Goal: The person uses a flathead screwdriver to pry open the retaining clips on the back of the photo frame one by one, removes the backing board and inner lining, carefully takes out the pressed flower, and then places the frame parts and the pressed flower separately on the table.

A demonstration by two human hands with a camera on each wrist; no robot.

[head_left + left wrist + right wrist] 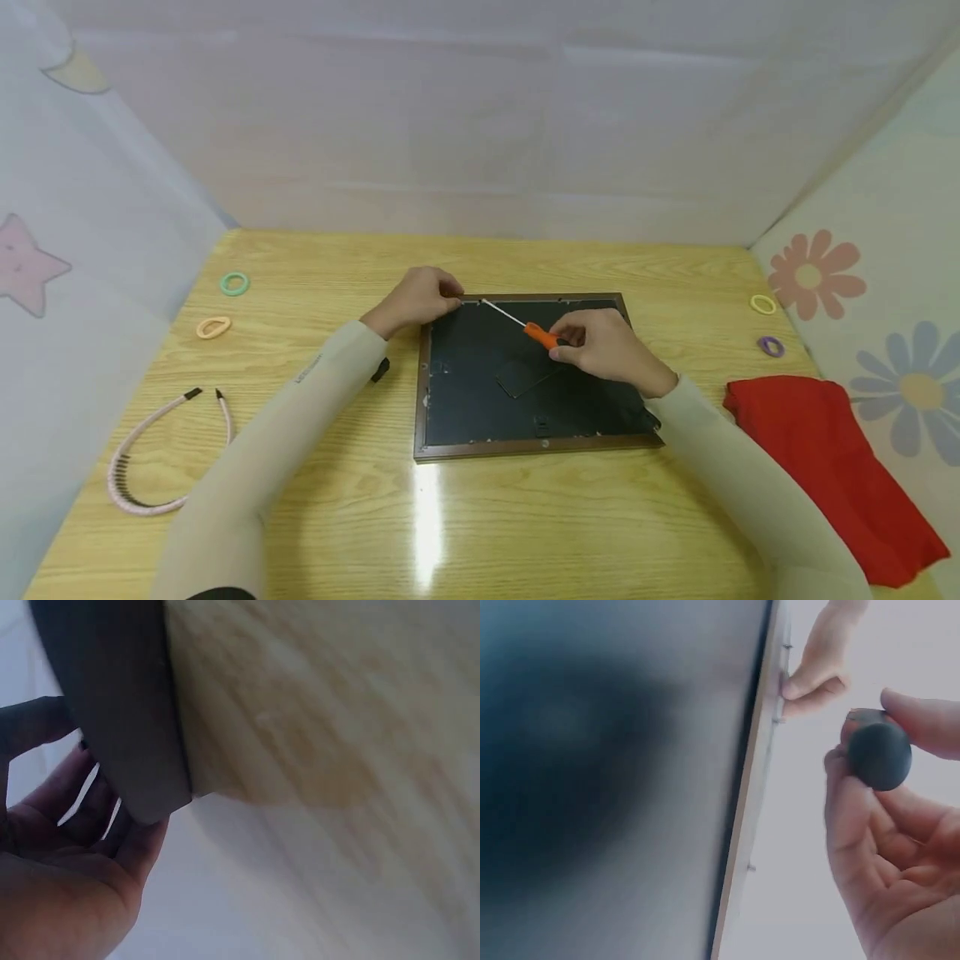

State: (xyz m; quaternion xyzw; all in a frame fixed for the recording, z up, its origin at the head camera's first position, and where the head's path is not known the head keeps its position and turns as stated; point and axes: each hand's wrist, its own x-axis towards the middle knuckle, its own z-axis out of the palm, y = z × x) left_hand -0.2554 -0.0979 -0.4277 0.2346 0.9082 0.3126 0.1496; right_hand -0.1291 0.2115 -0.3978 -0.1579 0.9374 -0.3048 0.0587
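The frame [487, 450] on the table [360, 500], gripped by the left hand [420, 297], is seemingly being worked at its far edge with the screwdriver [539, 335] pinched by the right hand [600, 342]; steady pressure seems needed next

At the centre of my feed, an orange-handled screwdriver [538, 335] slants up-left over a flat, black-backed, brown-edged frame [472, 400].

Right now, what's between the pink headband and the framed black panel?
Head view: the left sleeve crosses that stretch, and a small black object shows beside it, nearer the panel.
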